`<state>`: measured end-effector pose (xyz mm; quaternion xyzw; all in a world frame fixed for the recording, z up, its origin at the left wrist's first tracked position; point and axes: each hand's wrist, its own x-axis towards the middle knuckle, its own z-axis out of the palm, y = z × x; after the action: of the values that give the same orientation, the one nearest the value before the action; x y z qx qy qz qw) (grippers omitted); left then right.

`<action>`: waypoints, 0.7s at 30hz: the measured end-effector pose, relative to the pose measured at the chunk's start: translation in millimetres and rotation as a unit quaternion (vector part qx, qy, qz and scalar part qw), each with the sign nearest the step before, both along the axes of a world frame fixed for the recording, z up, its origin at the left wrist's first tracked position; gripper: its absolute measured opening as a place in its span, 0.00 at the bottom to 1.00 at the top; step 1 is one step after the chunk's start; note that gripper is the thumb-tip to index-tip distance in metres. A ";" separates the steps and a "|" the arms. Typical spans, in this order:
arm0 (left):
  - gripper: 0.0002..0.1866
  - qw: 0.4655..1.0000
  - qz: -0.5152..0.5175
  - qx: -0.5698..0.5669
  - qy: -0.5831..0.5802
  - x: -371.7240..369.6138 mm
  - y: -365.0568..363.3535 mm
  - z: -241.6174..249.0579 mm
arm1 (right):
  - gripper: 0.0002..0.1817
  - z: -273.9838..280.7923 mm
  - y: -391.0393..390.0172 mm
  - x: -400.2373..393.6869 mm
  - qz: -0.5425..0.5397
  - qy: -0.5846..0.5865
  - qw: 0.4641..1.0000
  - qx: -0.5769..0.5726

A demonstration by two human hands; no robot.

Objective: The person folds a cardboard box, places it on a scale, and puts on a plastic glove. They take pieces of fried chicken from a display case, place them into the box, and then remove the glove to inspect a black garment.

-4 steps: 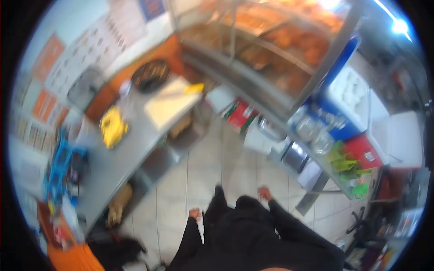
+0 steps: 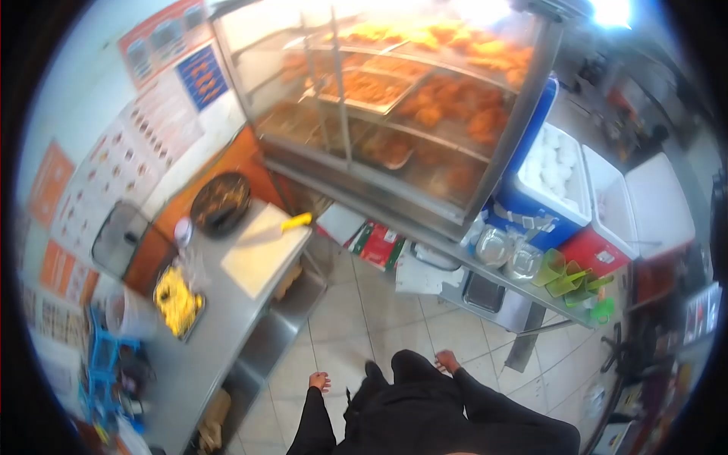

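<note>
My left hand (image 2: 320, 381) hangs low beside my dark clothing, over the tiled floor. Its fingers are loosely bent and a little apart, with nothing seen in them. My right hand (image 2: 446, 362) hangs on the other side, near my raised dark knee, its fingers also loose and bare. Neither hand touches the furniture. To the left stands a steel table (image 2: 216, 322), bearing a pale cutting board (image 2: 262, 258), a yellow-handled knife (image 2: 296, 221) lying across it, and a tray of yellow food (image 2: 179, 302). A dark round pan (image 2: 220, 203) sits at its far end.
Ahead, a lit glass display case (image 2: 379, 98) holds fried food on shelves. At right are a blue cooler (image 2: 531, 201), a red cooler (image 2: 603, 246), clear containers (image 2: 508, 254) and green scoops (image 2: 565, 280). Tiled floor (image 2: 387, 311) runs between table and counter.
The view has tilted upward and sharpened, showing more of the display case. My left hand appears lower and its fingers looser; the right hand also sits lower in view.
</note>
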<state>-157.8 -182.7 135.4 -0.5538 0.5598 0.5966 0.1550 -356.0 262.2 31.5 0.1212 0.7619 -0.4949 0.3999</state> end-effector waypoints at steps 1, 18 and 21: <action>0.11 0.999 -0.034 -0.001 -0.014 -16.1 -6.7 -1.1 | 0.08 -69.1 42.6 16.9 0.092 0.116 0.988 0.033; 0.17 0.961 -0.269 0.028 -0.059 -330.0 -85.5 5.4 | 0.11 39.2 -96.9 -169.3 -0.273 -0.107 0.954 -0.058; 0.19 0.928 -0.367 0.042 -0.036 -368.7 -82.5 2.6 | 0.12 74.8 -128.7 -229.5 -0.275 -0.013 0.960 -0.052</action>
<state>-526.5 -265.2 138.0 -0.3234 0.6926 0.5005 0.4065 -585.5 133.5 106.2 0.3113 0.6670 -0.6232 0.2643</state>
